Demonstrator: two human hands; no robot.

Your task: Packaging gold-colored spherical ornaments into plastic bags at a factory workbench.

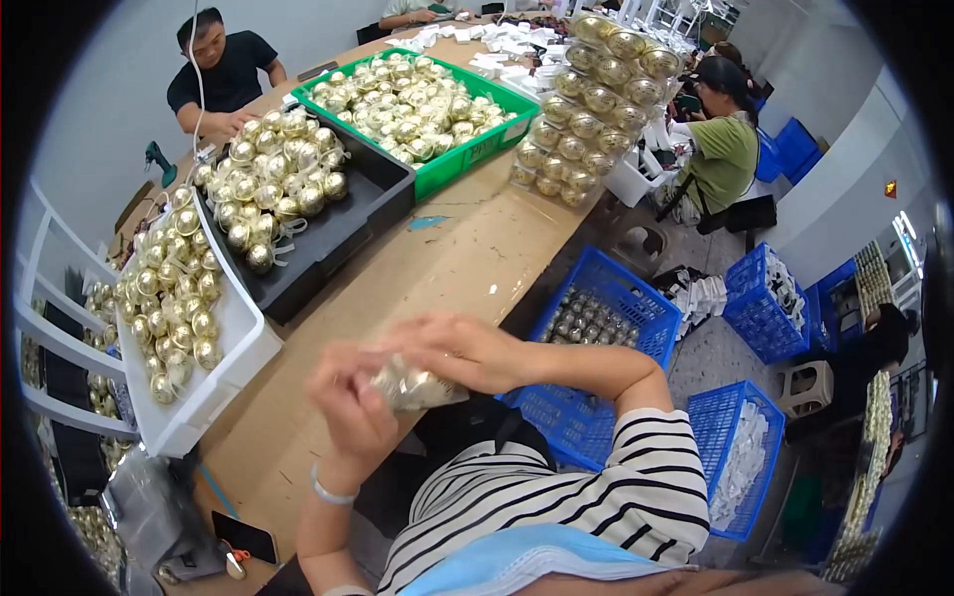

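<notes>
Between my hands, over the table's near edge, is a transparent plastic pack of shiny gold balls. My left hand, with a pale band at its wrist, grips the pack's left end; its fingers are curled and smeared by motion. From the right, my right hand lies bent across the top of the pack, its fingertips blurred against the left hand. How the pack is fastened cannot be seen.
Gold balls fill a white tray, a black tray and a green crate. A tall stack of ball packs stands at the table's right edge. Blue baskets sit on the floor to the right. Other people work around the table.
</notes>
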